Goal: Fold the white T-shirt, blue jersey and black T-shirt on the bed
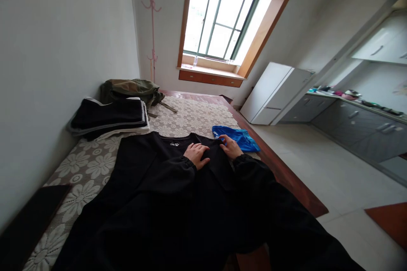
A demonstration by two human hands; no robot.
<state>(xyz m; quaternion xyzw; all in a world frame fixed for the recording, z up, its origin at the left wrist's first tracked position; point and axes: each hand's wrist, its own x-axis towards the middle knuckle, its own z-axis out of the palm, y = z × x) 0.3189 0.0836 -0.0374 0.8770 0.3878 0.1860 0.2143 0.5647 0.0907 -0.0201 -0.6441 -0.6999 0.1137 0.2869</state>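
A black shirt [136, 156] lies spread on the patterned tablecloth, its neckline with a small white print at the far side. My left hand [197, 155] rests on the shirt just right of the neckline, fingers lying flat and slightly apart. At the shirt's right shoulder edge, my right hand [230, 147] has its fingertips on the black fabric, fingers curled and thumb close to them. Right beside that hand lies a folded blue garment [246, 139], partly behind it. Black sleeves cover both my forearms and blend with the shirt.
Folded dark and white clothes [108, 116] are stacked at the table's left, against the wall. Behind them sits a green backpack [130, 87]. The tablecloth [178, 114] covers a reddish wooden table [286, 178]. Farther off stand a pink coat rack [153, 25], a white fridge [273, 93] and kitchen cabinets [356, 123].
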